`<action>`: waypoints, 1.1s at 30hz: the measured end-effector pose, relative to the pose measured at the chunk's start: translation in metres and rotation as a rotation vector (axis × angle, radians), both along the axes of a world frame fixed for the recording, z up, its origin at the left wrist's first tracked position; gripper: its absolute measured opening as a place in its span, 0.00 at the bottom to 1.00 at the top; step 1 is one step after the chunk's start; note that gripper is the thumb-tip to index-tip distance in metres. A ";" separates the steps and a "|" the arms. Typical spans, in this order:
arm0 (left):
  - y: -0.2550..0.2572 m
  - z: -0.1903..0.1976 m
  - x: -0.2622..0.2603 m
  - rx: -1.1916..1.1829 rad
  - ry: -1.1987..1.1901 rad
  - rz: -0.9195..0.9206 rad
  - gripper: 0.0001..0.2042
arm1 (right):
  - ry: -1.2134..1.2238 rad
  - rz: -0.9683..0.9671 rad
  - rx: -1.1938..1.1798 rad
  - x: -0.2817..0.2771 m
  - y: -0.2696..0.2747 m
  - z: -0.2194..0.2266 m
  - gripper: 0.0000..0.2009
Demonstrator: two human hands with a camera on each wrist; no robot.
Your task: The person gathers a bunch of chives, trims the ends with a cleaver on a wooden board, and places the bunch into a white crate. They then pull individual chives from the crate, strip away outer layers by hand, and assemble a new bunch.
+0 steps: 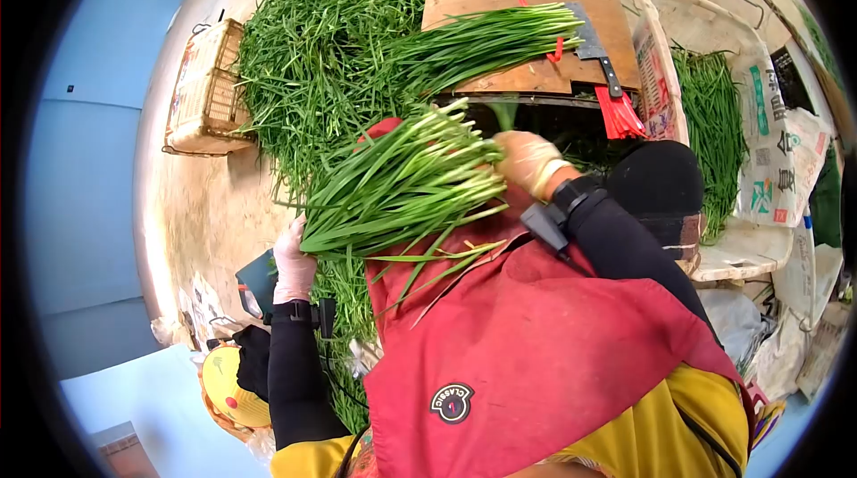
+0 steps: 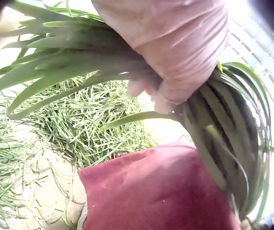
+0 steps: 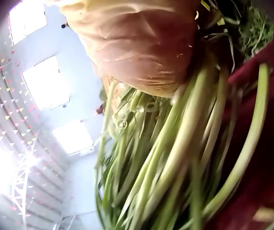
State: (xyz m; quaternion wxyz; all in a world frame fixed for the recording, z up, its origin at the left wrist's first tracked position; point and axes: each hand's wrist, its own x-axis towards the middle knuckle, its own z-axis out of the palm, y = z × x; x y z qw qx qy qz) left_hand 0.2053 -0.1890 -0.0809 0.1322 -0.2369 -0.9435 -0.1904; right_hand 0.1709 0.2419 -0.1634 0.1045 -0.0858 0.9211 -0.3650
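A bunch of chives [image 1: 402, 188] is being held over the red apron [image 1: 536, 344], gripped by the right hand [image 1: 531, 161] at the pale stem end, fingers clamped, and by the left hand [image 1: 293, 259] near the leaf tips, fingers curled round. One sorted bunch [image 1: 486, 41] is lying on the cutting board [image 1: 536, 76] beside the cleaver [image 1: 594, 45]; the large loose heap [image 1: 312, 67] is judged mostly unsorted.

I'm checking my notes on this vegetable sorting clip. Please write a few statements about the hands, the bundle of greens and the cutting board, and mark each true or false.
1. Both gloved hands hold one bundle of green chives: the left hand at one end, the right hand at the other. True.
2. The cleaver is in the right hand. False: it lies on the wooden board.
3. A second bunch of chives lies on that board. True.
4. The person wears a blue apron. False: the apron is red.
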 end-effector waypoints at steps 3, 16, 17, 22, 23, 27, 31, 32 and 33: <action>-0.015 -0.021 0.002 0.052 -0.061 0.048 0.14 | -0.282 -0.182 -0.038 -0.007 0.051 -0.048 0.10; -0.004 0.022 0.004 1.017 -0.824 0.391 0.15 | -0.236 -0.358 -0.864 -0.036 -0.006 0.026 0.15; -0.007 0.010 0.008 0.697 -0.644 0.268 0.12 | -0.164 -0.439 -0.990 -0.040 0.004 0.024 0.10; 0.010 0.008 0.020 0.375 -0.768 0.294 0.11 | -0.441 -0.540 -1.054 -0.026 0.066 0.024 0.08; 0.011 0.006 0.021 0.374 -0.772 0.294 0.11 | -0.488 -0.527 -1.023 -0.020 0.066 0.017 0.08; 0.015 0.002 0.015 0.486 -0.898 0.390 0.13 | -0.719 -0.345 -1.057 -0.003 0.028 -0.019 0.10; 0.031 0.026 0.016 0.561 -0.915 0.386 0.15 | -0.639 -0.181 -1.506 0.007 -0.013 -0.017 0.20; 0.036 0.037 0.018 0.633 -0.902 0.375 0.15 | -0.649 -0.036 -1.466 0.007 -0.008 0.003 0.21; 0.031 0.040 0.016 0.604 -0.901 0.368 0.15 | -0.663 -0.035 -1.549 0.009 -0.008 0.018 0.20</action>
